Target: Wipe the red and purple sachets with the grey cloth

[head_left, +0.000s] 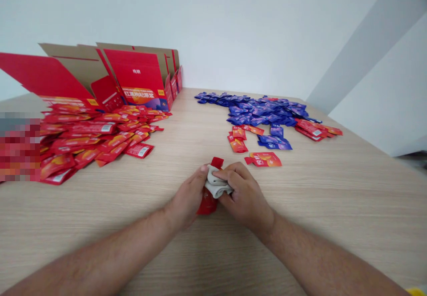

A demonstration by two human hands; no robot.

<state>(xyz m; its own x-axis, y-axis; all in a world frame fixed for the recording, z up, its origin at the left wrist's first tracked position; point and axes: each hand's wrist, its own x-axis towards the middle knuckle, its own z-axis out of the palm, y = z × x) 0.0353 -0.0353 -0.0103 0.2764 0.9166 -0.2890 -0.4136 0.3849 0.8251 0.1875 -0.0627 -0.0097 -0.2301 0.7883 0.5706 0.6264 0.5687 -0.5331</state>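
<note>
Remotely, I log the following through the head camera, largest first.

Table (336, 220): pale wood grain, bearing everything listed below.

Cartons (136, 75): red card, flaps raised, grouped at the far left.

Red heap (103, 142): many flat pouches, loosely stacked just in front of the cartons.

Blue heap (256, 111): similar pouches, spread at the far right of centre; a few red ones lie beside it.

Left hand (188, 193): fingers curled round the side of one pouch, thumb up against the cloth.

Right hand (245, 193): fingers and thumb pinching the folded cloth, close against the left.

Red pouch (208, 204): one, held near centre at the table's front; its lower part shows below the cloth, and a narrow red end, which I take to be its own, shows above. I judge it light, pliant and rather slippery on its glossy film, likely filled with something that shifts under pressure. I would hold it by the broad lower sides, flat between fingers and thumb, and squeeze gently; the seams look the likeliest place to give.

Grey cloth (219, 190): small, folded in layers, soft; covers the pouch's middle. It should add friction. I would take it by the thick fold.
</note>
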